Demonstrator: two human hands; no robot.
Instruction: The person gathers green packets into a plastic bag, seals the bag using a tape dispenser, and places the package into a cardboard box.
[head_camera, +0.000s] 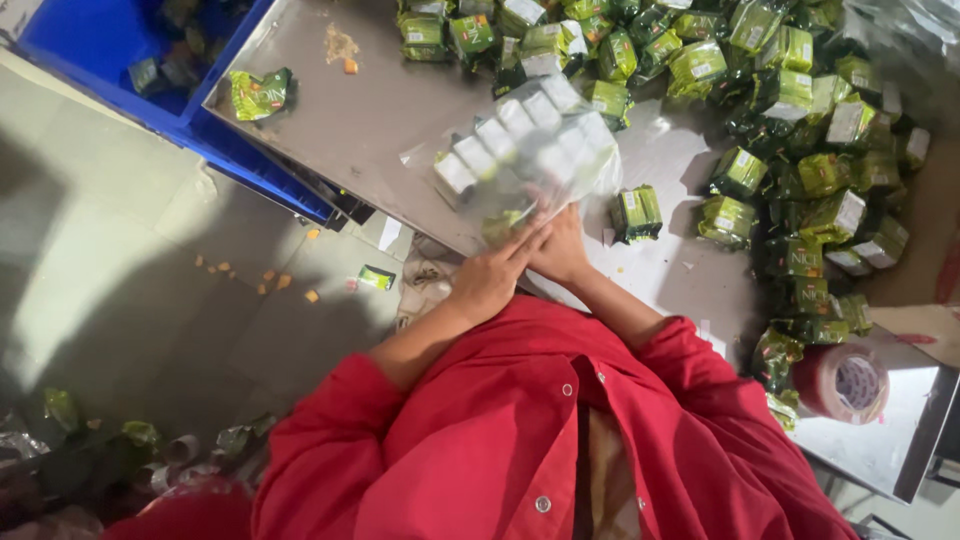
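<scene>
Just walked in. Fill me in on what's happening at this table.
A person in a red jacket stands at a metal table, both hands at the open end of a clear plastic bag filled with rows of small packets. The left hand and right hand press together at the bag's mouth. A heap of loose green snack packets covers the table's far side, and a tape roll sits at the edge.
</scene>
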